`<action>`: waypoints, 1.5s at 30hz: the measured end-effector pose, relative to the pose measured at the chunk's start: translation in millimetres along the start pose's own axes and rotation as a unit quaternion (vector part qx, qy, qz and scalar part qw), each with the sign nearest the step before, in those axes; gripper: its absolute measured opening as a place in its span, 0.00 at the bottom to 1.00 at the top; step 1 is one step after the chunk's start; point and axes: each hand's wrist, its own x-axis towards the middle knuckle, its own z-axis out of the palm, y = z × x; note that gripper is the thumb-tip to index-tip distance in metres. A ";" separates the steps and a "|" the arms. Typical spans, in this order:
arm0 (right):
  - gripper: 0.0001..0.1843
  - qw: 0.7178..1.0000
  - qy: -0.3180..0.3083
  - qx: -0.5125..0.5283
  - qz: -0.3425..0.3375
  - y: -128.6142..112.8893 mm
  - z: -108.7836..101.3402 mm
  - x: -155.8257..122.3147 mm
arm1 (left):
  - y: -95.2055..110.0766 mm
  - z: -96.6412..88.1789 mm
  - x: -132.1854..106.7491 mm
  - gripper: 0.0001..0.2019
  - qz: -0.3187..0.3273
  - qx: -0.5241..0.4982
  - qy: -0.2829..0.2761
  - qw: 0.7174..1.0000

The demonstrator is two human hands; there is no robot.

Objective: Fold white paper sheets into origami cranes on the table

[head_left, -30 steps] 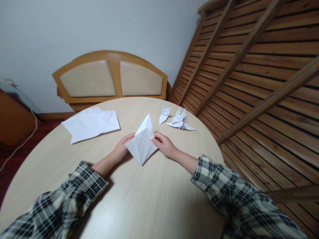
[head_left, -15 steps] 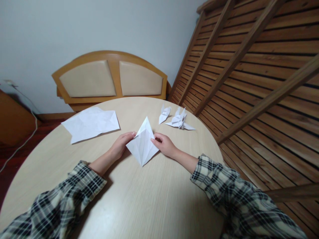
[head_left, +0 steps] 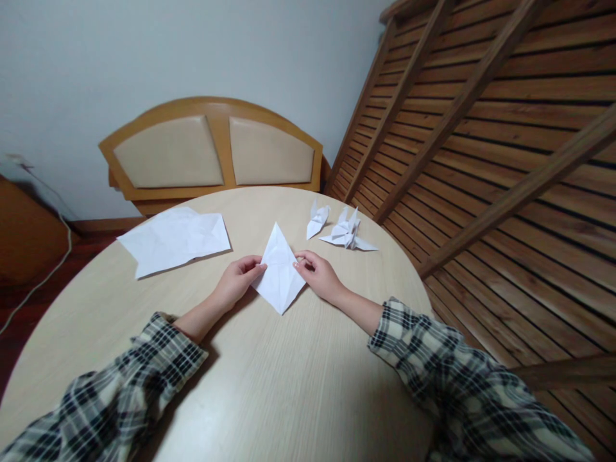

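Note:
A white folded paper [head_left: 278, 273] in a diamond shape is held over the middle of the table, one point toward the far side and one toward me. My left hand [head_left: 235, 279] pinches its left edge, thumb on top. On the opposite edge my right hand [head_left: 320, 274] grips it between thumb and fingers. Crease lines run across the paper's face. Beyond my right hand stand folded paper cranes, one smaller [head_left: 317, 219] and a cluster with spread wings [head_left: 347, 232].
White paper sheets [head_left: 180, 240] lie at the table's left. The round wooden table [head_left: 269, 385] has a padded headboard [head_left: 216, 151] behind it. Slatted wood [head_left: 481, 179] leans along the right side, and a white cable [head_left: 52, 273] hangs at far left.
The folded paper has turned in my hands, showing a flatter face than the open-looking creases before. My left thumb has moved onto its top surface.

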 end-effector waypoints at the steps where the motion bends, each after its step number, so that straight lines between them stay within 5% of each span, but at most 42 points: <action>1: 0.14 1.000 0.000 0.012 0.000 0.8 0.4 0.2 | -0.7 0.0 -0.1 0.14 0.013 0.018 0.005 1.000; 7: 0.17 1.000 -0.009 0.021 -0.012 4.7 2.8 1.1 | -6.4 -4.5 -0.1 0.15 0.093 0.175 0.040 0.979; 16: 0.17 0.990 -0.025 -0.138 -0.023 3.2 2.0 2.2 | -10.5 -8.3 -1.2 0.28 0.221 0.392 0.055 0.891; 22: 0.16 0.986 -0.031 -0.160 -0.030 -0.3 1.4 2.9 | -9.9 -0.4 -5.8 0.20 0.267 0.434 -0.125 0.851; 26: 0.14 0.988 -0.036 -0.150 -0.020 -0.8 0.0 3.1 | -10.6 1.3 -7.9 0.21 0.247 0.462 -0.161 0.837; 30: 0.07 0.994 -0.054 -0.100 0.006 -0.9 -4.6 3.7 | -7.8 1.6 -10.2 0.21 0.233 0.474 -0.164 0.833; 39: 0.09 0.994 -0.092 -0.048 0.016 -3.2 -25.4 7.7 | -3.7 1.2 -13.2 0.29 0.215 0.439 -0.174 0.855; 45: 0.13 0.984 -0.179 -0.005 0.016 0.9 -38.9 11.6 | -3.9 0.1 -13.5 0.31 0.208 0.429 -0.183 0.860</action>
